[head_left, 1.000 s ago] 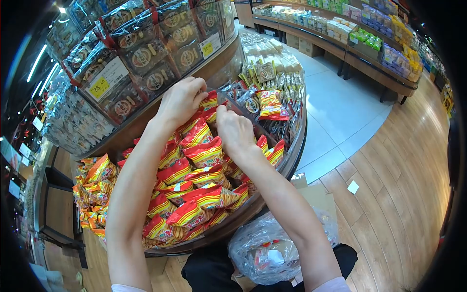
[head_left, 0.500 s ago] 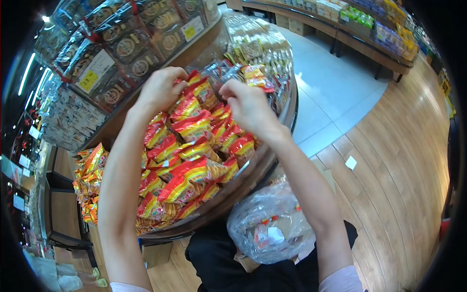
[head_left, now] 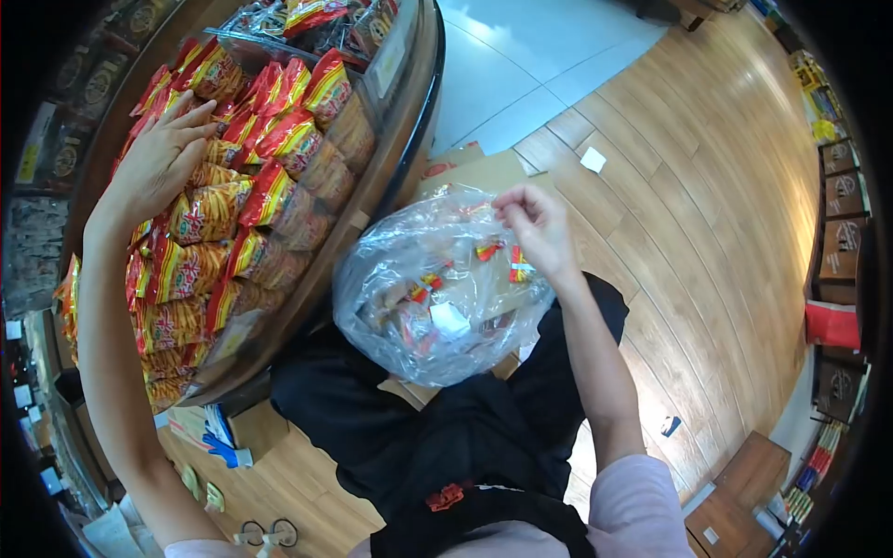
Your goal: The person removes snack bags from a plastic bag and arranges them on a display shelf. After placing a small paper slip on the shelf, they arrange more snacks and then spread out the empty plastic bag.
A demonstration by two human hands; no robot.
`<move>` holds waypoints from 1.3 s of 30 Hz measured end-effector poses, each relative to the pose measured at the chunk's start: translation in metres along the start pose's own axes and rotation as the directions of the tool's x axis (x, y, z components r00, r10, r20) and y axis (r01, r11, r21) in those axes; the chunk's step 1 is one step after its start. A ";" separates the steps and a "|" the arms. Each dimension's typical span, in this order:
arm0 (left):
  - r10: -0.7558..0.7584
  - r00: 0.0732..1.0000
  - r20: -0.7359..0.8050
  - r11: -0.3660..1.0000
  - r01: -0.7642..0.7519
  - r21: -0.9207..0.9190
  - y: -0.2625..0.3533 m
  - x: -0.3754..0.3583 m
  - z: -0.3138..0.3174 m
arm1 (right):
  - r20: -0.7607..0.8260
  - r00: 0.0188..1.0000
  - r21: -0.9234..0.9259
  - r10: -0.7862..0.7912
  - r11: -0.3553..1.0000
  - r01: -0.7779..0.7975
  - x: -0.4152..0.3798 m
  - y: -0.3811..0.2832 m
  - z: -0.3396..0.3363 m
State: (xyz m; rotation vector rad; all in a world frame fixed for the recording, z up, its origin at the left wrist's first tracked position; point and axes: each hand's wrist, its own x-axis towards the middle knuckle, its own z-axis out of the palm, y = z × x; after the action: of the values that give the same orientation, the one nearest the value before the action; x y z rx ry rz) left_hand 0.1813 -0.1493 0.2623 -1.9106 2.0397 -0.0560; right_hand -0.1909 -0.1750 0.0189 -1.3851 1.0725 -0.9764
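Note:
Several red-and-yellow snack packets point(head_left: 212, 212) are lined up in slanting rows in the display bin. My left hand point(head_left: 166, 163) rests on the upper left packets with its fingers spread, gripping none of them. At the upper right rim of a large clear plastic bag point(head_left: 372, 270), my right hand point(head_left: 541, 232) has its fingertips pinched together on the film. Inside the bag, a few small red-and-yellow pieces and a white slip point(head_left: 450, 321) show through. The bag stands in front of my crossed legs.
The bin's dark curved edge point(head_left: 430, 102) runs along my left. A clear tray point(head_left: 270, 42) of other packets sits at the bin's far end. Flattened cardboard point(head_left: 488, 177) lies behind the bag. Blue gloves point(head_left: 221, 439) lie near a carton at lower left.
The view has tipped down toward the bag and my lap. My right hand has left the packets for the bag's rim. My left hand has flattened out on the packets.

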 end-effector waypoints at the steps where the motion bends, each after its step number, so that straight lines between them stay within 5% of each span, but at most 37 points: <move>1: -0.002 1.000 -0.003 1.000 0.002 0.003 0.001 0.000 0.000 | 0.001 1.000 0.002 -0.004 1.000 0.004 -0.008 0.012 -0.003; 3: -0.054 0.998 0.013 0.999 0.054 -0.003 0.004 0.001 -0.002 | 0.086 0.989 -0.331 0.124 0.940 -0.089 -0.022 0.033 -0.009; 6: -0.064 0.998 0.011 0.998 0.064 -0.014 0.007 -0.001 -0.010 | 0.060 0.998 -0.565 0.003 0.825 0.032 -0.027 0.067 -0.012; 8: -0.070 0.998 0.002 0.996 0.070 -0.047 0.007 0.000 -0.015 | 0.040 0.996 -0.674 0.077 0.738 -0.030 -0.029 0.073 -0.011; 11: 0.000 0.951 -0.310 1.000 -0.004 -0.013 0.011 -0.007 -0.020 | 0.031 0.982 -0.854 0.186 0.516 -0.071 -0.030 0.087 -0.013; 12: -0.004 0.951 -0.309 1.000 0.000 -0.015 0.017 -0.011 -0.022 | 0.031 0.976 -0.918 0.217 0.392 -0.058 -0.031 0.094 -0.013; 14: 0.227 0.756 -0.614 0.963 -0.268 0.025 0.048 -0.021 -0.033 | 0.036 0.974 -0.943 0.225 0.331 -0.042 -0.033 0.101 -0.012; 16: 0.146 0.717 -0.682 0.865 -0.426 -0.263 0.110 -0.045 -0.020 | 0.039 0.972 -0.962 0.231 0.272 -0.026 -0.036 0.107 -0.008; 18: 0.215 0.763 -0.610 0.727 -0.542 -0.422 0.171 -0.067 0.018 | 0.115 0.970 -0.993 0.214 0.058 0.105 -0.045 0.116 -0.002; 19: 0.361 0.754 -0.548 0.686 -0.613 -0.392 0.189 -0.072 0.046 | 0.117 0.970 -0.993 0.214 0.055 0.107 -0.048 0.120 0.001; 21: 0.509 0.781 -0.363 0.492 -0.609 -0.622 0.230 -0.077 0.126 | 0.168 0.969 -0.956 0.180 -0.210 0.205 -0.054 0.128 0.006; 23: 0.585 0.790 -0.186 0.484 -0.524 -0.701 0.260 -0.086 0.186 | 0.181 0.965 -0.942 0.192 -0.249 0.227 -0.052 0.142 0.011; 25: 0.627 0.768 -0.129 0.607 -0.585 -0.538 0.273 -0.087 0.242 | 0.192 0.960 -0.921 0.204 -0.301 0.248 -0.047 0.145 0.010; 28: 0.597 0.799 -0.068 0.707 -0.565 -0.425 0.278 -0.093 0.252 | 0.261 0.920 -0.925 0.292 -0.196 0.325 -0.056 0.136 0.013; 30: 0.562 0.826 -0.049 0.755 -0.536 -0.377 0.270 -0.087 0.254 | 0.256 0.957 -0.959 0.137 0.157 0.234 -0.061 0.119 0.018; 31: 0.552 0.834 0.001 0.790 -0.523 -0.319 0.269 -0.082 0.260 | 0.267 0.955 -0.957 0.130 0.150 0.247 -0.063 0.109 0.021; 33: 0.534 0.844 0.052 0.820 -0.502 -0.275 0.266 -0.080 0.271 | 0.065 0.987 -0.616 0.148 0.784 -0.076 -0.071 0.098 0.024; 34: 0.528 0.849 0.006 0.818 -0.506 -0.273 0.264 -0.080 0.275 | 0.076 0.985 -0.622 0.154 0.779 -0.073 -0.074 0.099 0.024; 35: 0.520 0.853 -0.040 0.816 -0.511 -0.269 0.263 -0.080 0.279 | 0.047 0.962 -0.251 0.270 0.935 -0.251 -0.077 0.098 0.023; 36: 0.516 0.856 -0.042 0.816 -0.506 -0.279 0.263 -0.080 0.277 | 0.064 0.920 0.166 0.387 0.905 -0.393 -0.079 0.094 0.023; 39: 0.447 0.890 -0.092 0.813 -0.446 -0.375 0.261 -0.077 0.260 | 0.154 0.874 0.347 0.461 0.803 -0.485 -0.083 0.083 0.022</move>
State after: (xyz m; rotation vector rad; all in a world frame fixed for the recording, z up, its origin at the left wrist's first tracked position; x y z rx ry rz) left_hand 0.0043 0.0029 -0.0332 -1.5548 2.5981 0.5014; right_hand -0.1980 -0.0908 -0.0648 -0.7688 1.0491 -0.7103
